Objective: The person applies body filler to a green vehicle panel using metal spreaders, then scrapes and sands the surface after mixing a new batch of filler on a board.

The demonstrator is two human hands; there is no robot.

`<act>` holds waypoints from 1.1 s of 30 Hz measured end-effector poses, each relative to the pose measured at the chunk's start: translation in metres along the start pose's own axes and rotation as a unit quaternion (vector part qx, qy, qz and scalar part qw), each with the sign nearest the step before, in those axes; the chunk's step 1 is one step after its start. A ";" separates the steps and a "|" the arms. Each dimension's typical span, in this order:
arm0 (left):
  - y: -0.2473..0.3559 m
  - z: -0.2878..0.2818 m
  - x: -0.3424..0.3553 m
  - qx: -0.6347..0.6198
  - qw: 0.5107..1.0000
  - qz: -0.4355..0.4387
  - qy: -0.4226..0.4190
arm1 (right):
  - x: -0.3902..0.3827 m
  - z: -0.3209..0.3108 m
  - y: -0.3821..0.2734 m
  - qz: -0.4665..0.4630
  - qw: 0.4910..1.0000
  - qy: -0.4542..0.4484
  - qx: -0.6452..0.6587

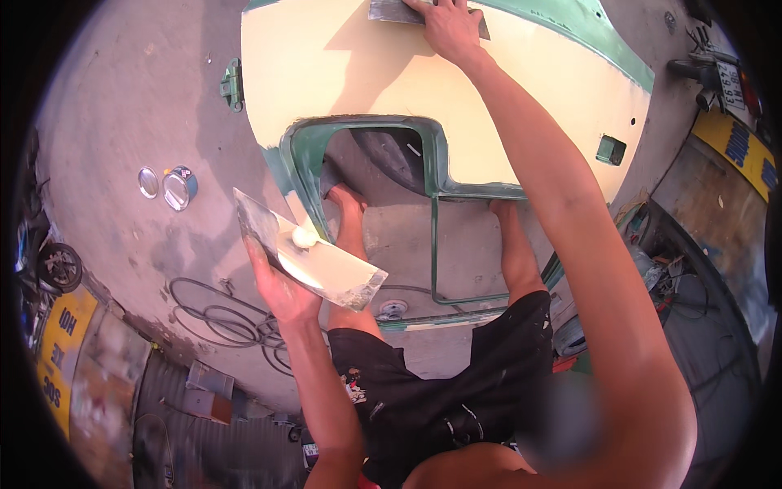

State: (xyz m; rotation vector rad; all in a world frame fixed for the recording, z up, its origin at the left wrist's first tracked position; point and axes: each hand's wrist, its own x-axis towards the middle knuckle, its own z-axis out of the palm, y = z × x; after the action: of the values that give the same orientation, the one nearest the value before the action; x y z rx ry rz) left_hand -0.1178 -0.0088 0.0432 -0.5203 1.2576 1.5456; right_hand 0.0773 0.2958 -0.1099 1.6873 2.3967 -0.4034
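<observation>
- The grey floor (pixel 122 106) spreads under everything, pale in the sun and darker where shadows fall.
- The car door (pixel 293 65), cream across its face and green round its edges, lies ahead of the person, its window opening toward them; the bare lower legs show through the opening and the thin green frame.
- The black shorts (pixel 440 407), spotted with pale marks, fill the lower middle of the view.
- A yellow sign (pixel 65 326) stands at the far left, with a wheel (pixel 59 267) just above it in view.
- A dark coiled hose (pixel 265 326) lies on the floor, left of the legs.
- The flat board (pixel 354 285), smeared with cream paste, is tilted near the left side of the window opening.
- The left hand (pixel 285 289) grasps that board by its near left side; some fingers are hidden beneath it.
- The right hand (pixel 450 28) reaches to the far part of the door and grips a wide blade, fingers spread across it.
- The wide grey blade (pixel 395 10) is over the cream face; whether it touches, I cannot tell.
- A can (pixel 193 187) stands on the floor to the left, beside a round lid (pixel 147 182).
- A rounded lump of paste (pixel 304 237) sits on the board.
</observation>
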 end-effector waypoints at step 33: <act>-0.044 0.106 0.010 0.125 0.990 0.056 -0.045 | -0.095 -0.039 0.122 -0.137 0.987 -0.061 0.050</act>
State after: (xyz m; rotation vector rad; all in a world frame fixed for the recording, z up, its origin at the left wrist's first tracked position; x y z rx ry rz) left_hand -0.0549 0.0874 0.0530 -0.2199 1.4060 1.4580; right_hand 0.2244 0.2628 -0.0588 1.3269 2.5598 -0.6585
